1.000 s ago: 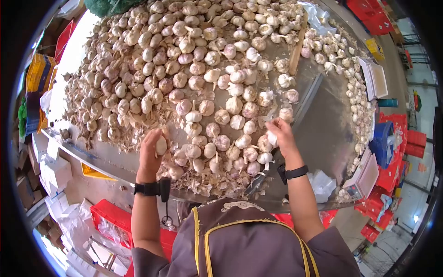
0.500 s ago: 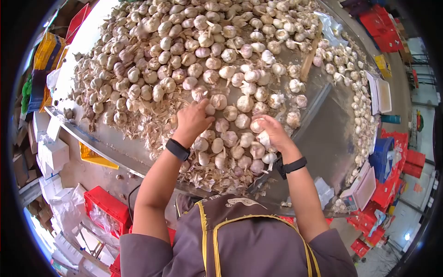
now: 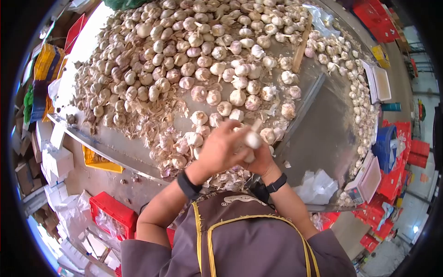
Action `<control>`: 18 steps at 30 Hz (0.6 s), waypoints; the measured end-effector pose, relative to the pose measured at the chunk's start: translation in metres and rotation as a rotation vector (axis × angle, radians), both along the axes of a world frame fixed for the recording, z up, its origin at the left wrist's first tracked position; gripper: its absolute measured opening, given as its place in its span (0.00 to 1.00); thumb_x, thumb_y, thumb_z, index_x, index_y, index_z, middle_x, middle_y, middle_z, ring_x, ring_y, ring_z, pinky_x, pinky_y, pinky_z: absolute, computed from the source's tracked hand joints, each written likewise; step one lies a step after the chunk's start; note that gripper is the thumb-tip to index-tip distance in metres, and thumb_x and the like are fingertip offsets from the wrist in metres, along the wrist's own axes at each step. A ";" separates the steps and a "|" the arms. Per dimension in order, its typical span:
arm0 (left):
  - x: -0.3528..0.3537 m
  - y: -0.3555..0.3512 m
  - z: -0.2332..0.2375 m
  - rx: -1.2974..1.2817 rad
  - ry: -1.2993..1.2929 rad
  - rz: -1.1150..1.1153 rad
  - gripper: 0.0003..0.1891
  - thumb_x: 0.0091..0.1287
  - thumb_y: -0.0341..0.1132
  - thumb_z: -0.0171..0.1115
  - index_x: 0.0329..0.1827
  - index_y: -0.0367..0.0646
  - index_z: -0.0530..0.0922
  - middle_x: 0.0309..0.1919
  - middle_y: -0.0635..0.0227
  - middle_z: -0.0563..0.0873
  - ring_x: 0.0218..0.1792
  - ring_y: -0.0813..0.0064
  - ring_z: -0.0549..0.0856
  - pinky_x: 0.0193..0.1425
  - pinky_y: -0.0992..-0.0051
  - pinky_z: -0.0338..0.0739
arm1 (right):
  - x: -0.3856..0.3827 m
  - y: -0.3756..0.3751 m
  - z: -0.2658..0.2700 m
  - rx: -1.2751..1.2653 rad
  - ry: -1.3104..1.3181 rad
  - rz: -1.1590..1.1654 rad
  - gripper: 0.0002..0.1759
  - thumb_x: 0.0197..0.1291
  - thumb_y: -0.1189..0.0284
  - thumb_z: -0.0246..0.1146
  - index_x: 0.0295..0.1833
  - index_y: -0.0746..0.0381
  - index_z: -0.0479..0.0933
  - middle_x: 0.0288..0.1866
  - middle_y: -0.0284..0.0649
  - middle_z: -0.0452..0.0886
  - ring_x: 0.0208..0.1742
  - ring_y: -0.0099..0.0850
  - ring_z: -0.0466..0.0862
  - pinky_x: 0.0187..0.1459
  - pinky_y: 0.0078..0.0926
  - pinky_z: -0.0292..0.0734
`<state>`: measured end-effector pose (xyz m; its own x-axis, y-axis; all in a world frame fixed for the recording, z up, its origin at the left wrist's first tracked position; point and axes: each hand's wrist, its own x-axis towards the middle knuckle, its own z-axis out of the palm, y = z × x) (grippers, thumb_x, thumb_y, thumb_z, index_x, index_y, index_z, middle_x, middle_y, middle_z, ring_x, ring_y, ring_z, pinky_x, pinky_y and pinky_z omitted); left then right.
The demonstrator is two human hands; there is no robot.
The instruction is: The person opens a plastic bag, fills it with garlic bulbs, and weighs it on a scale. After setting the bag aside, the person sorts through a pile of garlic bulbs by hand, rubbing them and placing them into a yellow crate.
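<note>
A large heap of garlic bulbs (image 3: 194, 51) covers the metal table (image 3: 323, 134). My left hand (image 3: 221, 150) and my right hand (image 3: 262, 161) meet just above the near edge of the heap, fingers closed together around one white garlic bulb (image 3: 253, 139). The left hand lies over the bulb, the right hand under it. The image is blurred here, so the exact grip of each finger is unclear. Loose garlic bulbs and dry skins (image 3: 180, 147) lie right beside the hands. Both wrists wear black bands.
A wooden stick (image 3: 300, 46) lies across the heap at the right. A white tray (image 3: 381, 83), a scale (image 3: 367, 179) and plastic bags (image 3: 317, 187) sit at the table's right end. Red crates (image 3: 110, 212), a yellow crate (image 3: 99, 162) and a blue bucket (image 3: 383, 144) stand on the floor.
My left hand has pulled back from the heap toward my body and joined the right hand. Both hands now close on one bulb near the table's front edge.
</note>
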<state>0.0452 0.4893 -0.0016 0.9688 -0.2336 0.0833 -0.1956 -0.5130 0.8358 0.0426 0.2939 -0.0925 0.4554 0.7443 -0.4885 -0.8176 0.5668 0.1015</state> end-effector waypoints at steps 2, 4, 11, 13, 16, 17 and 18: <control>-0.010 -0.012 -0.004 0.175 -0.074 -0.111 0.27 0.62 0.40 0.70 0.66 0.46 0.78 0.63 0.50 0.75 0.60 0.50 0.79 0.64 0.55 0.74 | -0.007 -0.001 0.000 0.022 -0.024 -0.063 0.31 0.73 0.43 0.47 0.70 0.49 0.69 0.66 0.42 0.76 0.66 0.41 0.77 0.55 0.49 0.84; -0.015 -0.015 0.001 0.080 -0.023 -0.104 0.30 0.62 0.41 0.71 0.69 0.51 0.76 0.65 0.49 0.72 0.64 0.46 0.74 0.69 0.54 0.69 | 0.001 -0.021 0.008 0.121 0.095 -0.073 0.31 0.73 0.44 0.49 0.71 0.51 0.68 0.68 0.46 0.74 0.68 0.43 0.75 0.57 0.47 0.83; 0.005 0.047 -0.041 0.163 0.051 0.298 0.18 0.63 0.33 0.68 0.56 0.40 0.80 0.51 0.51 0.81 0.51 0.52 0.83 0.56 0.60 0.80 | 0.072 -0.120 0.038 0.680 0.231 -0.785 0.37 0.65 0.68 0.64 0.77 0.60 0.60 0.78 0.50 0.61 0.70 0.50 0.75 0.60 0.45 0.83; 0.010 0.062 -0.061 0.286 0.060 0.320 0.19 0.62 0.34 0.68 0.56 0.41 0.81 0.50 0.51 0.81 0.52 0.52 0.82 0.58 0.60 0.79 | 0.086 -0.146 0.031 0.533 0.165 -1.018 0.34 0.74 0.57 0.52 0.77 0.64 0.59 0.79 0.52 0.59 0.72 0.52 0.72 0.67 0.50 0.77; 0.017 0.074 -0.086 0.389 0.086 0.243 0.20 0.60 0.34 0.69 0.57 0.42 0.81 0.49 0.51 0.81 0.52 0.51 0.82 0.58 0.59 0.79 | 0.089 -0.147 0.006 0.114 0.088 -0.969 0.34 0.77 0.51 0.47 0.68 0.72 0.67 0.69 0.53 0.74 0.69 0.48 0.75 0.68 0.49 0.76; 0.019 0.076 -0.094 0.444 0.119 0.190 0.21 0.59 0.34 0.69 0.57 0.43 0.81 0.49 0.51 0.80 0.51 0.51 0.83 0.57 0.59 0.79 | 0.090 -0.140 -0.009 -0.341 -0.156 -0.767 0.28 0.76 0.56 0.51 0.65 0.71 0.70 0.66 0.51 0.76 0.67 0.46 0.77 0.65 0.46 0.77; 0.022 0.077 -0.095 0.441 0.124 0.188 0.21 0.59 0.34 0.69 0.57 0.43 0.81 0.49 0.51 0.80 0.51 0.51 0.83 0.57 0.59 0.79 | 0.086 -0.118 -0.017 -0.780 -0.391 -0.525 0.23 0.74 0.61 0.56 0.62 0.69 0.73 0.63 0.49 0.79 0.65 0.43 0.79 0.63 0.44 0.79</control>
<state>0.0669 0.5662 -0.0968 0.9939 -0.0406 -0.1026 0.0216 -0.8400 0.5421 0.1285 0.1754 -0.1099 0.8647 -0.0579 -0.4990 -0.3430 0.6575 -0.6708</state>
